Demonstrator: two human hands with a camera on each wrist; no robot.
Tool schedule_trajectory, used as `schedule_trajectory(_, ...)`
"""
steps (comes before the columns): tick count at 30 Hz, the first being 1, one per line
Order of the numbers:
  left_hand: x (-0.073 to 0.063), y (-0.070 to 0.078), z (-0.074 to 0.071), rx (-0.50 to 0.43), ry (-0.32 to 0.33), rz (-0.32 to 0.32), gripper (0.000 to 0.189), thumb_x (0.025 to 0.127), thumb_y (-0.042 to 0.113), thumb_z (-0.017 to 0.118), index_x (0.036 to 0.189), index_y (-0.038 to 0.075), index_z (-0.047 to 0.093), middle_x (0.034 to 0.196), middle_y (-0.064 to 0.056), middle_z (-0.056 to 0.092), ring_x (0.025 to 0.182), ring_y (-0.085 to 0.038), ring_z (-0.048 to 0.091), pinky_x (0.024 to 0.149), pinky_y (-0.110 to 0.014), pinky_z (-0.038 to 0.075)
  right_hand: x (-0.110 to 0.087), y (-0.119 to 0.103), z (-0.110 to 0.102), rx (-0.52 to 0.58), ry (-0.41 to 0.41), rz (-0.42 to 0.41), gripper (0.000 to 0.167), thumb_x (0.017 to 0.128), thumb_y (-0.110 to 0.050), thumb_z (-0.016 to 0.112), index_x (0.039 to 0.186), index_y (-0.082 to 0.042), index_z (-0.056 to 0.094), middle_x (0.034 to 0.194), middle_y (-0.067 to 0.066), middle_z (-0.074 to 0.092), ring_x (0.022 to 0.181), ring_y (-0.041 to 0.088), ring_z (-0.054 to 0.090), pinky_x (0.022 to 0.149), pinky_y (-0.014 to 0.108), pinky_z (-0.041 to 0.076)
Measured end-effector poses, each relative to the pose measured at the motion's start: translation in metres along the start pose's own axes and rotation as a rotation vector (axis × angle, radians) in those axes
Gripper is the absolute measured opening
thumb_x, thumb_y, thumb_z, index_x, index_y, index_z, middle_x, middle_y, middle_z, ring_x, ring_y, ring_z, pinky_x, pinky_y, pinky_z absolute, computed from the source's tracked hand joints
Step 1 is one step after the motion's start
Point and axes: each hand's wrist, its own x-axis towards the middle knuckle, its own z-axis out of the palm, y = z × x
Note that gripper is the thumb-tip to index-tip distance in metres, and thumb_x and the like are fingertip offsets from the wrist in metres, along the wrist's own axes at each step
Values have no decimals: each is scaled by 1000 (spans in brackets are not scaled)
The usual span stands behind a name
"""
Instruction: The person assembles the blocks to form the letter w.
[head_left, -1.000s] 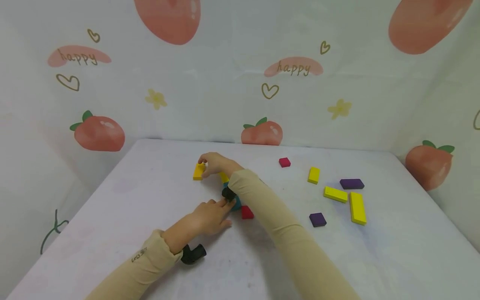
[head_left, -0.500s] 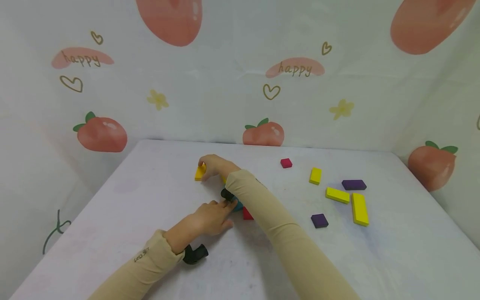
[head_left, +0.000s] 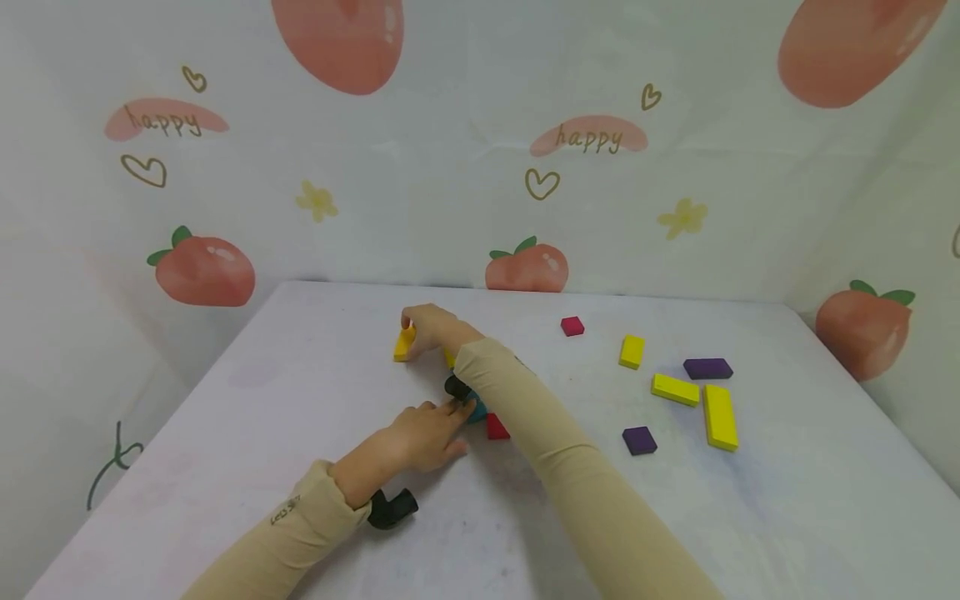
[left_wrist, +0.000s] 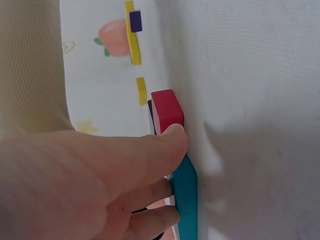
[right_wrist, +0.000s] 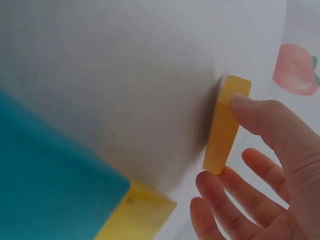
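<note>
My right hand (head_left: 429, 327) pinches an orange-yellow rectangular block (right_wrist: 225, 127) at the table's back left, thumb at one end and fingertips at the other. My left hand (head_left: 426, 435) reaches out with its fingers resting on a teal block (left_wrist: 185, 200); the right forearm partly covers this block in the head view. Beside it, close to the left thumb, lies a red block (left_wrist: 168, 110). A lemon-yellow block (right_wrist: 137, 212) adjoins the teal block's far end, mostly hidden by the right arm in the head view.
To the right lie several yellow blocks (head_left: 720, 418), two purple blocks (head_left: 639, 441) and a small red block (head_left: 572, 326) farther back. Black wrist cameras (head_left: 393, 508) sit at the wrists. A patterned cloth (head_left: 420, 183) hangs behind the white table (head_left: 285, 400).
The orange-yellow block has shifted slightly right with my right hand, whose fingers have closed in on it. My left hand stays on the teal block.
</note>
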Motion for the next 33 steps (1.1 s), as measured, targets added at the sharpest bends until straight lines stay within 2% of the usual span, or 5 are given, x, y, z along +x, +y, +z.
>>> schedule_trajectory(9,1,-1,0,8,4,19,59,94,34,54,144,10,36,152,-8,32,118,-38,53,89,-50,50,-13,15,-17,81,19,-22,53,78,-28,75,121,-11,51,128,9,55,113,22,52,98,31,46)
schedule_trajectory(14,1,-1,-2,-7,-12,21,59,93,35,54,144,10,36,153,-8,31,120,-39,52,93,-50,49,-25,32,-24,101,34,-28,51,80,-27,73,122,-8,51,129,11,54,117,24,51,100,33,47)
schedule_trajectory(22,1,-4,-3,-54,-24,26,62,91,35,57,144,10,36,152,-9,33,122,-41,49,98,-51,46,-50,61,-28,138,89,-13,48,79,-27,74,117,-7,53,123,12,57,111,24,52,97,35,48)
schedule_trajectory(29,4,-7,-3,-68,0,40,60,91,35,58,142,8,39,149,-13,37,122,-40,50,100,-51,45,-74,86,-32,217,108,11,47,79,-24,74,117,-6,53,123,14,56,104,26,57,94,34,51)
schedule_trajectory(33,6,-9,-2,-82,19,54,58,91,34,58,141,7,41,147,-15,38,122,-38,50,101,-50,44,-86,100,-32,223,111,14,46,79,-23,73,116,-6,52,123,15,56,103,27,59,93,34,51)
